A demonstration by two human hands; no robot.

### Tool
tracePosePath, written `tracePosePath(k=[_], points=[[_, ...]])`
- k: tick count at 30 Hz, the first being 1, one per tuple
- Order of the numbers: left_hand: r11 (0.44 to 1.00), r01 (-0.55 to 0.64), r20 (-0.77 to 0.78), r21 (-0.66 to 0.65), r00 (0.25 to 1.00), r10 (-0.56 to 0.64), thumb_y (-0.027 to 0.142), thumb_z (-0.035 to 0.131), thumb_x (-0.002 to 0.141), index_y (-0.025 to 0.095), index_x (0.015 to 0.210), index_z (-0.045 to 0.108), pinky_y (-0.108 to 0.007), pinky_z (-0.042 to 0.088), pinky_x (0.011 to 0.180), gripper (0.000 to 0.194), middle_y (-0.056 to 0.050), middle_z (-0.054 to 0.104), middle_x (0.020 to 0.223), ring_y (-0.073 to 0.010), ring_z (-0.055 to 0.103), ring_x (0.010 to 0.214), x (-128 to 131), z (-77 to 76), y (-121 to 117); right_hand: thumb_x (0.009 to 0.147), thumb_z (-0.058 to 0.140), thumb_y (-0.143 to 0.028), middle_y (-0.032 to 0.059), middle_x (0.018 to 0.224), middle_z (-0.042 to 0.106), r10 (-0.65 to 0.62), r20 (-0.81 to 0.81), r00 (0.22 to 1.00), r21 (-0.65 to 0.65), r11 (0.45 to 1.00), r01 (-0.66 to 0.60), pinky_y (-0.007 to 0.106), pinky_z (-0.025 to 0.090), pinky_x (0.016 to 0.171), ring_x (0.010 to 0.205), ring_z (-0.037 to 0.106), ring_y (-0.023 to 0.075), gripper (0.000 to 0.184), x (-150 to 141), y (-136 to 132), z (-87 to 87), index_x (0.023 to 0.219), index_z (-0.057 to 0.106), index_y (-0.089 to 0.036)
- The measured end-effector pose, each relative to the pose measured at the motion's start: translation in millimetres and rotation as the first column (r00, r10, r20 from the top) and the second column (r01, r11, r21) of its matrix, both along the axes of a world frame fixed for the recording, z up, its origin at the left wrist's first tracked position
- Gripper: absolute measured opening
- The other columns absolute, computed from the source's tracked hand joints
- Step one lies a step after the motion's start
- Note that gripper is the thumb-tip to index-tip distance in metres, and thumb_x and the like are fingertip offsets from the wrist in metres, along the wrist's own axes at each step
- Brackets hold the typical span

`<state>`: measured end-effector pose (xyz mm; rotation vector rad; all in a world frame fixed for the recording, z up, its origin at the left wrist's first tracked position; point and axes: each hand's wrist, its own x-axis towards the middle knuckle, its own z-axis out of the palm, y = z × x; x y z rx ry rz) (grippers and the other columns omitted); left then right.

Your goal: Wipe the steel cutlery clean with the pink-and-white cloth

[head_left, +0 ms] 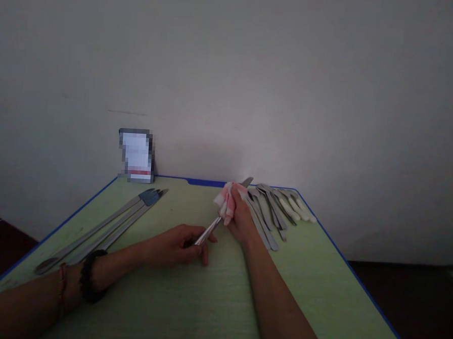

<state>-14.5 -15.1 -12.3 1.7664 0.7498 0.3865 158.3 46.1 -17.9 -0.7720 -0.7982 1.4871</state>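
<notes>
My left hand (186,246) pinches the handle end of a shiny metal table knife (208,230). The knife slants up and to the right above the table. A pink-and-white cloth (225,197) is wrapped round the knife's middle, and my right hand (240,213) is closed on the cloth and the knife through it. The rounded blade tip sticks out past the cloth; the part under the cloth is hidden. Just right of my right hand, several metal utensils (264,214) lie in a row, spoons among them.
White-handled cutlery (304,211) lies at the far right of the row. Long metal utensils (113,224) lie slantwise on the left, beyond my left forearm. A phone-like device (138,155) with a blurred screen leans on the wall. The pale green table (189,309) has blue edges.
</notes>
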Motion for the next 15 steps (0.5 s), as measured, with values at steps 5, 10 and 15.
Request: tracePosePath(k=[5,10,15], points=[[0.993,-0.109,0.069,-0.055,0.991,0.112,0.032,0.052,0.087,0.016,0.125,0.044,-0.016,0.036,0.046,0.042,0.001,0.056,0.079,-0.0061,0.045,0.053,2,-3.9,1,0.072,0.063,-0.058,-0.0025,0.06,0.06,-0.035,-0.096,0.995,-0.044,0.999,0.031,0.021,0.042,0.049,0.053,0.052,0.0102,0.038,-2,2,-2.7,0.073,0.059,-0.021],[0.994,-0.088,0.028,-0.069,0.996,0.09,0.036,0.052,0.087,0.016,0.127,0.046,-0.014,0.034,0.043,0.045,0.001,0.054,0.078,-0.0061,0.043,0.052,0,2.5,1,0.078,0.051,-0.063,-0.0046,0.058,0.057,-0.089,-0.251,0.964,-0.075,0.995,0.073,0.022,0.042,0.05,0.051,0.051,0.0097,0.04,6,5,-3.6,0.076,0.056,-0.023],[0.992,0.068,-0.119,0.108,0.991,-0.055,0.036,0.062,0.081,0.015,0.118,0.058,-0.015,0.033,0.048,0.043,0.003,0.054,0.066,-0.0067,0.043,0.053,-4,4.1,-1,0.078,0.055,-0.06,-0.0058,0.054,0.056,-0.146,-0.267,0.953,-0.136,0.984,0.113,0.021,0.038,0.043,0.045,0.048,0.0087,0.038,8,5,-3.2,0.076,0.055,-0.022]])
